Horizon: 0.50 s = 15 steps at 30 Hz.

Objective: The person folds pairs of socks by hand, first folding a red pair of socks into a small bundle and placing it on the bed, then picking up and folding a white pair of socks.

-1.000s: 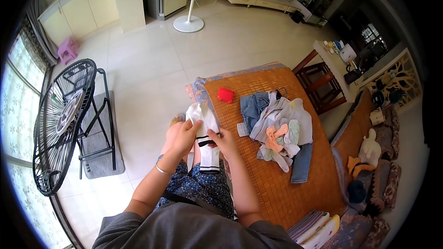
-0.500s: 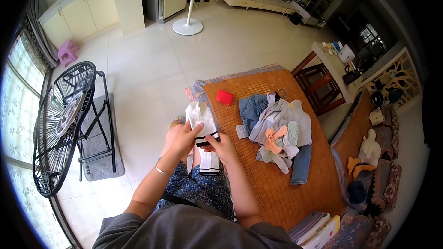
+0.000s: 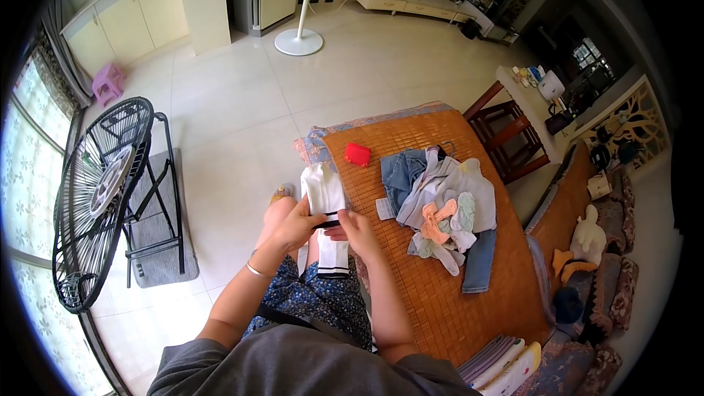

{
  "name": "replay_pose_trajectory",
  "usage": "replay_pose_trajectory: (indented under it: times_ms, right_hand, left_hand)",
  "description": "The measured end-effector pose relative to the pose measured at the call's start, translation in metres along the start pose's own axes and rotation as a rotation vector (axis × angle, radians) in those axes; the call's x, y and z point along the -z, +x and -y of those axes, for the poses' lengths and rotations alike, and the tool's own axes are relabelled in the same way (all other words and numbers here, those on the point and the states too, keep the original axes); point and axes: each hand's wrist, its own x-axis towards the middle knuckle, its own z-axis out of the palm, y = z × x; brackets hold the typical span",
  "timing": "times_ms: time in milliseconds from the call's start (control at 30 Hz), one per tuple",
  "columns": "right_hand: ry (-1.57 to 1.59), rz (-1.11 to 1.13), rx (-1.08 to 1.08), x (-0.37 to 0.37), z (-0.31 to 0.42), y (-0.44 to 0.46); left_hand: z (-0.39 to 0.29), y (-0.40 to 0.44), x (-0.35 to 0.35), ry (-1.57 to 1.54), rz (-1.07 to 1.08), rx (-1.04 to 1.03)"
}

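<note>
A white ribbed sock (image 3: pixel 323 189) with black stripes is stretched between my hands above my lap. My left hand (image 3: pixel 295 224) pinches its striped cuff on the left side, and my right hand (image 3: pixel 356 230) grips the same cuff on the right. A second white sock (image 3: pixel 332 255) with black stripes lies below them on my thigh. To the right, on the woven mat (image 3: pixel 396 264), is a pile with blue jeans (image 3: pixel 478 268), a pale grey garment (image 3: pixel 433 185) and small peach socks (image 3: pixel 437 221). A red item (image 3: pixel 357 154) sits near the mat's far left corner.
A black round-framed folding chair (image 3: pixel 103 191) stands on the left over a grey rug (image 3: pixel 183 242). A white fan (image 3: pixel 299 42) is ahead on the tiled floor. A wooden chair (image 3: pixel 513 132), a plush toy (image 3: pixel 588 235) and cushions (image 3: pixel 623 282) are on the right.
My hands have shifted to the sock's striped cuff, and my left hand has moved slightly down. The sock's white part now hangs away from me, flatter and more visible.
</note>
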Motion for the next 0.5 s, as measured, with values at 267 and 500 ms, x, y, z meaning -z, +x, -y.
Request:
replay_pose_trajectory:
  times_ms: [267, 500]
  right_hand:
    - [0.737, 0.212, -0.033, 0.019, 0.008, 0.022]
    - [0.916, 0.310, -0.063, 0.054, -0.035, 0.065]
  left_hand:
    - [-0.015, -0.022, -0.017, -0.080, 0.174, 0.039]
    - [0.052, -0.058, -0.012, -0.089, 0.313, 0.278]
